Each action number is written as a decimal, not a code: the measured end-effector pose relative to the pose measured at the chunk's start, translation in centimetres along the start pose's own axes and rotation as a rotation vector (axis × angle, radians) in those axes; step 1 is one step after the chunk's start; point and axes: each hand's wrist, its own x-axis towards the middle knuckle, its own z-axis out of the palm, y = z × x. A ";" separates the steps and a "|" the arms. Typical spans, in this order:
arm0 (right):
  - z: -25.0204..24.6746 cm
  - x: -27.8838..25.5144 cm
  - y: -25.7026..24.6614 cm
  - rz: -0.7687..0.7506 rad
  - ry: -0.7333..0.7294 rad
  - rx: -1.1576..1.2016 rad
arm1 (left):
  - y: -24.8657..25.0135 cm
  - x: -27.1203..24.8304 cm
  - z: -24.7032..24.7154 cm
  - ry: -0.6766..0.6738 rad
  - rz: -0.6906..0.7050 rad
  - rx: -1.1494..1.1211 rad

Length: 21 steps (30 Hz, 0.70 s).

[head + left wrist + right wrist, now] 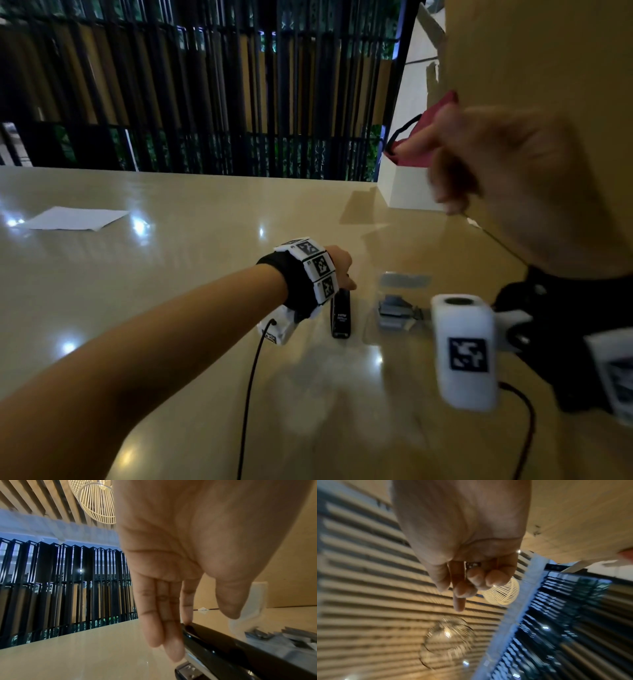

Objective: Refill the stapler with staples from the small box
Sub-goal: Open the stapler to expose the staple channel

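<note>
A black stapler [341, 317] lies closed on the glossy beige table [171, 274], lengthwise away from me. My left hand [339, 270] rests on its far end; in the left wrist view the straight fingers [164, 615] touch the stapler [223, 649] along its side and the thumb hangs just above it. Right of it sits a small clear box [397, 308] with grey staple strips [283, 635]. My right hand [507, 181] is raised high and blurred. In the right wrist view its fingers [477, 577] curl over a small metallic piece [473, 565], apparently a staple strip.
A white sheet of paper [73, 219] lies at the far left. A white container [407, 188] holding a red pouch [424, 137] stands at the back right, beside a tall tan panel [548, 68]. A black slatted railing [205, 102] runs behind the table's far edge.
</note>
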 end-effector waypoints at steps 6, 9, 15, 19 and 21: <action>6.1 1.2 2.7 0.258 -0.109 -0.240 | 1.5 -0.9 1.3 0.083 0.000 -0.043; 7.6 0.8 5.6 0.406 -0.238 -0.358 | 1.8 0.2 2.5 0.112 -0.027 -0.107; 9.3 -0.2 9.6 0.656 -0.422 -0.495 | 0.2 1.7 3.6 0.057 -0.033 -0.090; 10.1 -0.4 10.7 0.714 -0.464 -0.522 | -1.7 2.9 4.3 0.015 -0.025 0.010; 10.5 -0.5 11.2 0.729 -0.488 -0.541 | -2.7 3.4 4.3 -0.059 -0.021 0.031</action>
